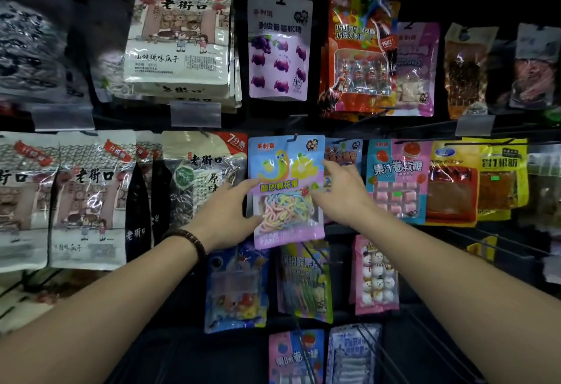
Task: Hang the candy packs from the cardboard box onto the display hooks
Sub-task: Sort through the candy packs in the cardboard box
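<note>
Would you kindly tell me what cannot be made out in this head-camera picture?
1. Cardboard box: outside the head view's frame.
2. Hook through the rainbow candy pack: too small and dark to tell whether the pack is fully on.
3. Right hand: pinching or merely touching the pack is unclear; its fingertips lie at the pack's edge.
4. Far-left packs: blurred, print unreadable.
5. Lowest pink pack: cut off by the bottom edge.
</note>
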A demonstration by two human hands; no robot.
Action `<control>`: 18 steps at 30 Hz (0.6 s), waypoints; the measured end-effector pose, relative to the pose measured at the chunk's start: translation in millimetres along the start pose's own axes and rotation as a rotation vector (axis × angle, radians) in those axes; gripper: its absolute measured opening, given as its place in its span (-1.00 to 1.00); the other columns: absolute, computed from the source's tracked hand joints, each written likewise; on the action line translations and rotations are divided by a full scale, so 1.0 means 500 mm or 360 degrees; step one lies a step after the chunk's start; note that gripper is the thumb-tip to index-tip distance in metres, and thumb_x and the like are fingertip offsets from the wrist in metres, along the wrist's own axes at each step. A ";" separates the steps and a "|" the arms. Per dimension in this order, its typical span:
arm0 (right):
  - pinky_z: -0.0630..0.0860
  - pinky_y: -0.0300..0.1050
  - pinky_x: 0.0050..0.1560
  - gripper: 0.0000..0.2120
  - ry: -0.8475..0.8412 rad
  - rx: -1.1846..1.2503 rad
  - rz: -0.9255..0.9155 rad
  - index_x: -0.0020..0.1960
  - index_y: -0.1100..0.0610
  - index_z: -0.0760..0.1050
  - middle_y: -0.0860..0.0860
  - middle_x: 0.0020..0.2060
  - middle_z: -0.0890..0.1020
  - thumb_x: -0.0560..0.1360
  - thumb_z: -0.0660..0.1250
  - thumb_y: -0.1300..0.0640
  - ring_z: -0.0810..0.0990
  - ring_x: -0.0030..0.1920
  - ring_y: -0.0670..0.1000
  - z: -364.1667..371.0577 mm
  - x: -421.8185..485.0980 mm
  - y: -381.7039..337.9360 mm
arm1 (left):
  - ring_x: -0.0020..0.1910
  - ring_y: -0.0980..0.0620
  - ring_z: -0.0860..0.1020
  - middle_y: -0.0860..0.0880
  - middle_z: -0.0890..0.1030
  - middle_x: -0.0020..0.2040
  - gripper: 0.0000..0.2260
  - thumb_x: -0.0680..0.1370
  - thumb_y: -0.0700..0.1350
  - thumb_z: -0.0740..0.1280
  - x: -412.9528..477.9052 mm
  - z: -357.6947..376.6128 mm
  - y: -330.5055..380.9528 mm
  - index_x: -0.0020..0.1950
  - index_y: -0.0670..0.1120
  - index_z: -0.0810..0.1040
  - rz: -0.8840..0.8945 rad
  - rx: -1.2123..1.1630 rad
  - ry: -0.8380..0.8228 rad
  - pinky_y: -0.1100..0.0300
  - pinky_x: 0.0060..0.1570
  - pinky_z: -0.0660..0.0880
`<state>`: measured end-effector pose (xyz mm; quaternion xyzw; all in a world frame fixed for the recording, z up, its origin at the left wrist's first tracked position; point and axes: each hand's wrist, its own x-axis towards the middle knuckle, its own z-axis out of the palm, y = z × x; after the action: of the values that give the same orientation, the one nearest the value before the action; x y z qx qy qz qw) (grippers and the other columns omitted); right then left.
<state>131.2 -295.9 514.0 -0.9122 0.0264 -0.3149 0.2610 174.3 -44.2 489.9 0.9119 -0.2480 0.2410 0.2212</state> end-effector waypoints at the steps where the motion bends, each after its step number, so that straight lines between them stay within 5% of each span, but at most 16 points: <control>1: 0.49 0.07 0.30 -0.33 0.0011 0.0000 -0.0032 0.65 -0.10 0.23 0.10 0.50 0.31 0.60 0.39 -0.07 0.51 0.27 0.18 -0.003 -0.028 0.005 | 0.22 -0.13 0.53 -0.08 0.51 0.27 -0.32 0.54 0.17 0.46 -0.023 0.002 -0.006 0.61 0.24 0.27 0.0016 0.0002 0.0008 -0.03 0.20 0.54; 3: 0.45 0.11 0.41 -0.39 -0.0017 -0.0002 -0.0093 0.59 -0.05 0.32 0.08 0.44 0.40 0.59 0.39 -0.11 0.46 0.40 0.16 -0.004 -0.093 0.014 | 0.20 -0.05 0.55 -0.01 0.57 0.21 -0.41 0.53 0.16 0.47 -0.077 0.005 -0.016 0.52 0.15 0.40 0.0038 -0.0026 0.0003 0.01 0.16 0.55; 7: 0.45 -0.03 0.31 -0.51 -0.0173 -0.0061 -0.0192 0.51 -0.07 0.40 -0.05 0.27 0.46 0.62 0.38 -0.08 0.50 0.29 0.02 0.010 -0.241 0.035 | 0.14 0.09 0.56 0.10 0.52 0.17 -0.66 0.59 0.01 0.46 -0.216 0.021 -0.016 0.35 0.10 0.52 0.0228 -0.0039 0.0183 0.09 0.16 0.57; 11: 0.45 -0.06 0.33 -0.55 -0.0394 -0.0065 -0.0263 0.49 -0.10 0.39 -0.16 0.23 0.43 0.64 0.35 -0.11 0.45 0.28 -0.08 0.055 -0.385 0.066 | 0.09 0.02 0.57 0.09 0.57 0.09 -0.79 0.58 -0.10 0.44 -0.379 0.079 0.019 0.21 -0.01 0.61 0.0588 -0.0053 0.0359 0.09 0.12 0.55; 18: 0.52 -0.01 0.26 -0.71 -0.0724 -0.0086 -0.0233 0.33 -0.03 0.55 -0.09 0.17 0.55 0.63 0.35 -0.04 0.55 0.22 -0.02 0.211 -0.596 0.173 | 0.00 0.04 0.58 0.16 0.55 0.08 -0.87 0.60 0.05 0.36 -0.648 0.318 -0.022 0.14 0.13 0.57 0.0535 -0.0044 -0.0312 0.02 -0.01 0.56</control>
<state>-35.2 -258.9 234.1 -0.9658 -0.0908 -0.1184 0.2121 -13.6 -7.1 183.8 0.8737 -0.4204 0.1811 0.1651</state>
